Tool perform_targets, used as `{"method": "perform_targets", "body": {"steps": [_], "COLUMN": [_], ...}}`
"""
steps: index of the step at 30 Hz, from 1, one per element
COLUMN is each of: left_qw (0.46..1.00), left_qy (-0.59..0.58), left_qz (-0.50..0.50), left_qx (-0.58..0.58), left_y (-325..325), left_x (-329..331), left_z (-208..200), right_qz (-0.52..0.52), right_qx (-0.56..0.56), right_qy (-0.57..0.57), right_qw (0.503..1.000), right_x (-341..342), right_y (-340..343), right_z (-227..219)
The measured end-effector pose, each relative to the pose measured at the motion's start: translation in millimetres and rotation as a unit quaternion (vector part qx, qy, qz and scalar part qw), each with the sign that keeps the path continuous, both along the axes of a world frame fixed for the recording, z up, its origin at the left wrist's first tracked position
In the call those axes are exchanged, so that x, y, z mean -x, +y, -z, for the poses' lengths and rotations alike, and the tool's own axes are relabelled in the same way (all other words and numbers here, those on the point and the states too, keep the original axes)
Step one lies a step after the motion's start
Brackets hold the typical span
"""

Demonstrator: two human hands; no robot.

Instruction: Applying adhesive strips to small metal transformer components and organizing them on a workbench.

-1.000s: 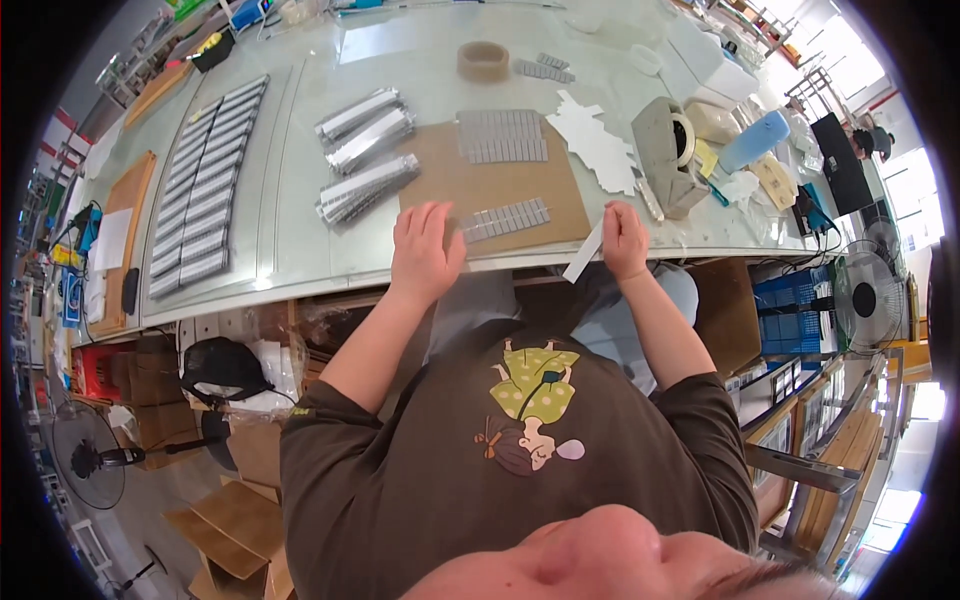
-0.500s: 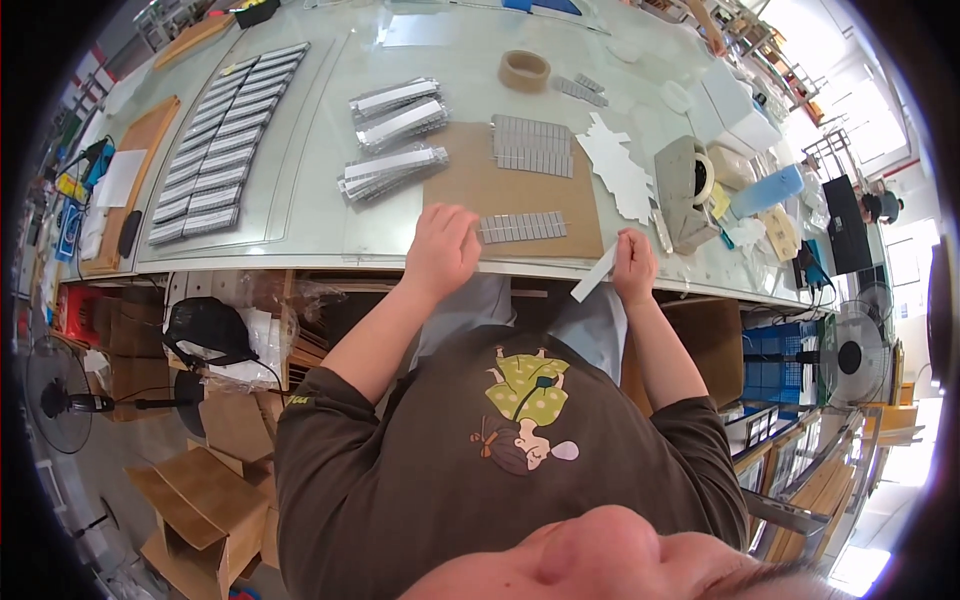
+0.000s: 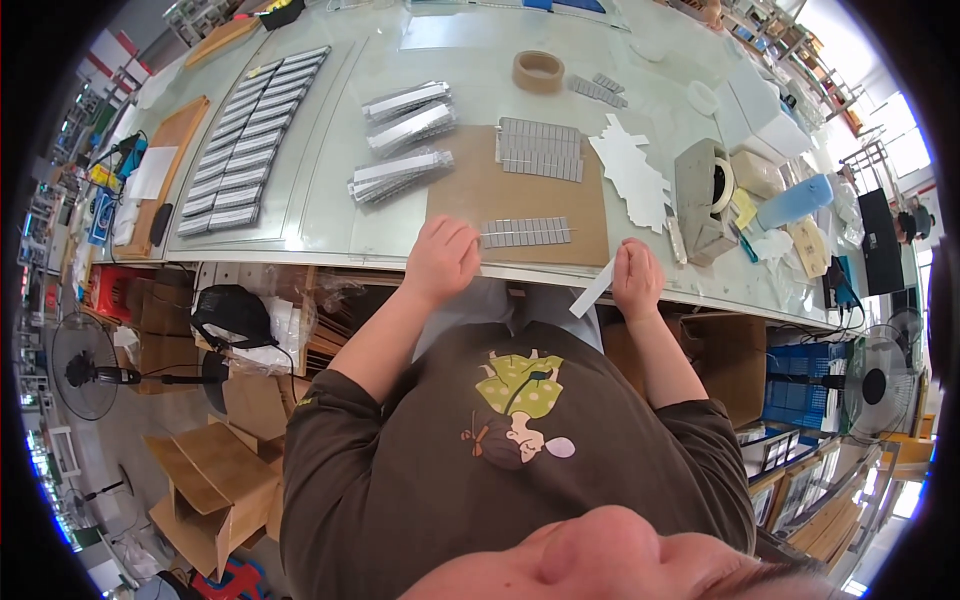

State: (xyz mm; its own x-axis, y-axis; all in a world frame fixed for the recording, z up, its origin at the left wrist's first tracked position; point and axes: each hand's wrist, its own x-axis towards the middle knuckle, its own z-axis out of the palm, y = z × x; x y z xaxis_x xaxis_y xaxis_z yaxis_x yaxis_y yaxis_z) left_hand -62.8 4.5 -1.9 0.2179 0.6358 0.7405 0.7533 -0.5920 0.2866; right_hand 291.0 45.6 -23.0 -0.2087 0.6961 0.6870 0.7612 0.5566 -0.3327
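A short row of small grey rectangular pieces (image 3: 526, 232) lies on a brown cardboard sheet (image 3: 465, 185) near the table's front edge. My left hand (image 3: 443, 260) is closed at the row's left end, its fingers curled; whether they pinch the row or something else is hidden. Over the table edge, right of the cardboard, my right hand (image 3: 638, 280) pinches a white strip (image 3: 594, 292) that slants down to the left. Behind the row, a larger block of grey pieces (image 3: 541, 150) rests on the cardboard. White strips (image 3: 632, 170) lie piled at its right.
Bundles of strips (image 3: 402, 172) lie left of the cardboard. Long stacked rows (image 3: 255, 140) stand farther left. Behind are a tape roll (image 3: 538, 72) and loose grey pieces (image 3: 598, 90). A tape dispenser (image 3: 703, 215) and a blue bottle (image 3: 795, 200) stand at right.
The scene has shifted slightly to the right in the picture as the view turned. Both hands keep nearly the same places, and the white strip stays in my right hand.
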Motion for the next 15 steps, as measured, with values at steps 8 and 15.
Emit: {"method": "perform_targets", "body": {"steps": [8,15], "left_qw": [1.0,0.999], "left_qy": [0.015,0.044], "left_qz": [-0.003,0.012], "left_qx": [0.004,0.001], "left_y": [-8,-18], "left_x": [-2,-4], "left_z": [-6,4], "right_qz": [-0.024,-0.192], "right_qx": [-0.006,0.089], "right_qy": [0.001,0.017], "right_qw": [1.0,0.977], "right_x": [4,33], "right_y": [-4,-22], "right_z": [-6,-14]}}
